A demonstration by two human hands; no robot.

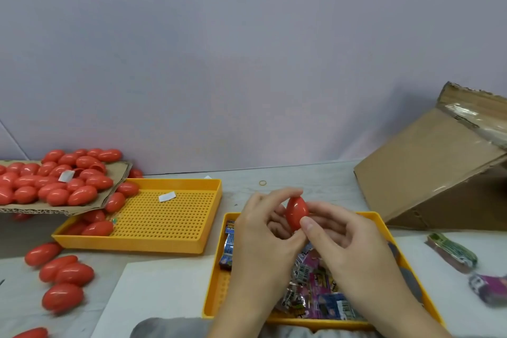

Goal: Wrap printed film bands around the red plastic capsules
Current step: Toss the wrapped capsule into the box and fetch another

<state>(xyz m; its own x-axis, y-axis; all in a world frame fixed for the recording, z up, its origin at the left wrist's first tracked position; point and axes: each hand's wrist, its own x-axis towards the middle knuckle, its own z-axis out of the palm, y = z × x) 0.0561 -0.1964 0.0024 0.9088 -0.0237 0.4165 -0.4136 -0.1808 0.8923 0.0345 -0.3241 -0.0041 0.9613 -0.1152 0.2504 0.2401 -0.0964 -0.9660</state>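
Bare tabletop [301, 178] is lying open behind the near tray [380, 221]. A tilted cardboard box [428, 162] is blocking the right; the perforated tray [208, 217] and loose red capsules [65, 274] are crowding the left.

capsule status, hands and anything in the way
Left hand and right hand both gripping one red capsule. No band on it yet. Nothing blocking.
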